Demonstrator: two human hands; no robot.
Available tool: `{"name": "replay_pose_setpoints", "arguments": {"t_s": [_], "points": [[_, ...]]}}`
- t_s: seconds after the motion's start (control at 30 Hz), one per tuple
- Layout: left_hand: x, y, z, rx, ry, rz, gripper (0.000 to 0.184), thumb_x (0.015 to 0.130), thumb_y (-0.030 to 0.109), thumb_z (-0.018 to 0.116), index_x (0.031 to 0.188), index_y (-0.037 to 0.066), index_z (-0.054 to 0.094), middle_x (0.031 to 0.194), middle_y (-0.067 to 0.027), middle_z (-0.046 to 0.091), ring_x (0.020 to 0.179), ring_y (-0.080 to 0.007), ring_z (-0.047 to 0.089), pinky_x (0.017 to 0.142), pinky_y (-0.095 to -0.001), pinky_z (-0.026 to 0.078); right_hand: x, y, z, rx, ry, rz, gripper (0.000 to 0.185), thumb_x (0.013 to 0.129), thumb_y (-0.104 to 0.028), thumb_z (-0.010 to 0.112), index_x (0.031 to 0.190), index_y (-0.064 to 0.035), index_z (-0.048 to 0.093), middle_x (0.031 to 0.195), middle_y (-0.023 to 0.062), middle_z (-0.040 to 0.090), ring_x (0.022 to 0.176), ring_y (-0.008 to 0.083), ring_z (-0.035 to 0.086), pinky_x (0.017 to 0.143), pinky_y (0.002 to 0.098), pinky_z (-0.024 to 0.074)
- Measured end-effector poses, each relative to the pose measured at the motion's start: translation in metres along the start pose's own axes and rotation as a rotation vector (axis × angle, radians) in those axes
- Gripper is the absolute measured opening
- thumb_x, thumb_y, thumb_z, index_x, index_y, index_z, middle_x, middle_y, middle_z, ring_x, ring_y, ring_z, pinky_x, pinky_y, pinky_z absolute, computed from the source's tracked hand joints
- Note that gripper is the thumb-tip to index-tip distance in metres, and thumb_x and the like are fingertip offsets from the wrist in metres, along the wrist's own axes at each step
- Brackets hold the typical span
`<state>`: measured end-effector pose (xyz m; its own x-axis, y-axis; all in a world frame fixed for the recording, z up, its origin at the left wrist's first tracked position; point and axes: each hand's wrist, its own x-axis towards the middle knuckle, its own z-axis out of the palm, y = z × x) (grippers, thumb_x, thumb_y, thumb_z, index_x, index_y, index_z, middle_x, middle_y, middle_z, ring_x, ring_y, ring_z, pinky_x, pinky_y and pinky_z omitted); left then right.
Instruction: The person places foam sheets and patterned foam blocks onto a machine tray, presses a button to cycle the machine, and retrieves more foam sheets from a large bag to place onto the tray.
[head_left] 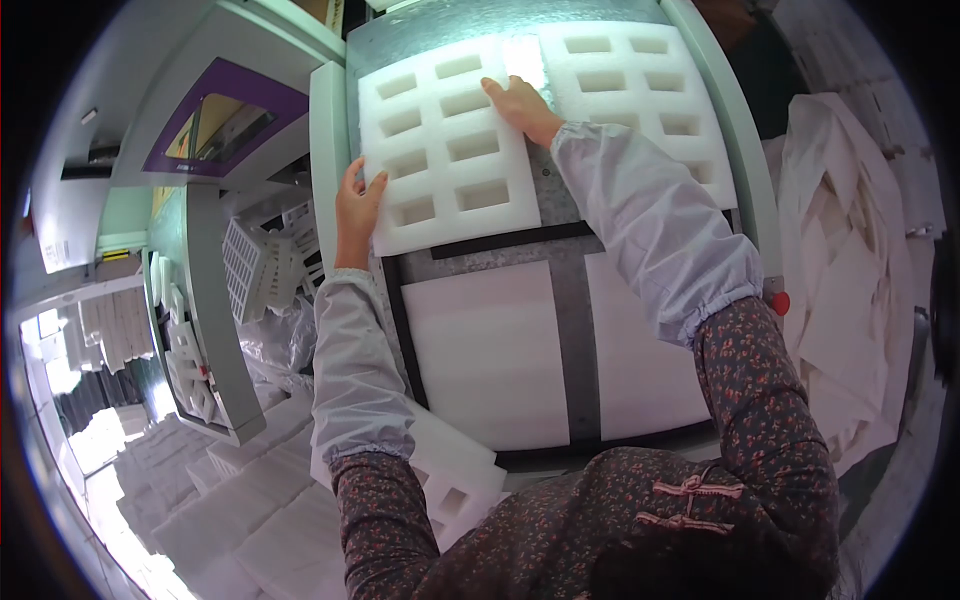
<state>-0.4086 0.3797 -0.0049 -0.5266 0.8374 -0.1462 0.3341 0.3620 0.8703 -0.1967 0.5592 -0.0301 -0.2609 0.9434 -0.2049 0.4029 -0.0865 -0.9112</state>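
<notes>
A white foam sheet with two columns of rectangular holes [437, 160] lies on the metal bed of a machine, between my hands. My left hand [358, 212] grips its left edge, thumb on the top face and fingers along the side. At the upper right edge of the same sheet is my right hand [524, 108], thumb over the top and fingers bent at the side, partly hidden. A similar holed foam sheet [633, 82] lies to the right, partly covered by my right sleeve. Closer to me are two plain white panels, a left one [488, 355] and a right one [640, 350].
Dark strips [575, 340] frame the panels. Raised rails flank the bed, with a red knob [779, 302] on the right one. Another holed foam piece [455, 470] sits below my left arm. Stacked white foam [215, 500] is at lower left; white sheeting [840, 280] hangs right.
</notes>
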Motion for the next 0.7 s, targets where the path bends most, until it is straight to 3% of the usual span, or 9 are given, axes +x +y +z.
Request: {"name": "replay_pose_setpoints", "arguments": {"t_s": [0.3,0.43,0.53,0.6,0.67,0.7], "points": [[0.002,0.0,0.002,0.035,-0.014,0.047,0.049,0.082,0.012,0.06,0.127,0.001,0.043,0.102,-0.0177,0.059,0.082,-0.0184,0.057,0.07,-0.0249,0.047,-0.001,-0.005,0.0,-0.02,0.026,0.049,0.055,0.082,-0.041,0.049,0.101,0.0103,0.055,0.095,0.0272,0.059,0.087,0.0389,0.059,0.08,0.0405,0.0473],[0.001,-0.002,0.003,-0.001,0.013,0.029,0.049,0.083,0.012,0.059,0.128,0.001,0.042,0.103,-0.0186,0.059,0.084,-0.0186,0.057,0.071,-0.0242,0.047,0.0,0.002,0.009,-0.038,0.061,0.018,0.06,0.085,-0.044,0.046,0.112,0.0105,0.046,0.104,0.0271,0.055,0.095,0.0375,0.055,0.086,0.0415,0.0429],[0.008,-0.012,0.002,0.048,0.041,0.064,0.052,0.084,0.017,0.059,0.129,-0.001,0.04,0.106,-0.0195,0.058,0.087,-0.0198,0.058,0.074,-0.0253,0.047,0.003,0.01,0.016,-0.015,0.068,0.003,0.061,0.084,-0.044,0.048,0.111,0.0112,0.046,0.105,0.028,0.054,0.096,0.0387,0.054,0.086,0.0419,0.0424],[0.009,-0.009,-0.002,0.277,-0.015,0.002,0.055,0.085,0.022,0.059,0.129,-0.004,0.038,0.114,-0.023,0.054,0.097,-0.0253,0.057,0.081,-0.0292,0.046,0.009,0.019,0.019,0.055,0.133,-0.114,0.058,0.081,-0.044,0.05,0.103,0.0093,0.05,0.094,0.0288,0.057,0.085,0.0413,0.058,0.08,0.0437,0.0462],[-0.006,0.009,-0.01,0.29,0.05,-0.017,0.057,0.085,0.024,0.059,0.13,-0.003,0.036,0.122,-0.0253,0.049,0.107,-0.0297,0.053,0.088,-0.0327,0.043,0.002,0.012,0.01,0.087,0.096,-0.034,0.06,0.081,-0.043,0.052,0.104,0.0131,0.048,0.091,0.0271,0.059,0.082,0.0394,0.059,0.077,0.0415,0.0481],[-0.024,0.024,-0.026,0.301,0.094,-0.052,0.057,0.085,0.024,0.059,0.13,-0.003,0.036,0.122,-0.0253,0.049,0.107,-0.0297,0.053,0.088,-0.0327,0.043,-0.003,0.009,0.006,0.027,0.127,-0.105,0.06,0.082,-0.041,0.052,0.105,0.0139,0.047,0.094,0.0277,0.058,0.084,0.0387,0.059,0.078,0.0406,0.0482]]}}
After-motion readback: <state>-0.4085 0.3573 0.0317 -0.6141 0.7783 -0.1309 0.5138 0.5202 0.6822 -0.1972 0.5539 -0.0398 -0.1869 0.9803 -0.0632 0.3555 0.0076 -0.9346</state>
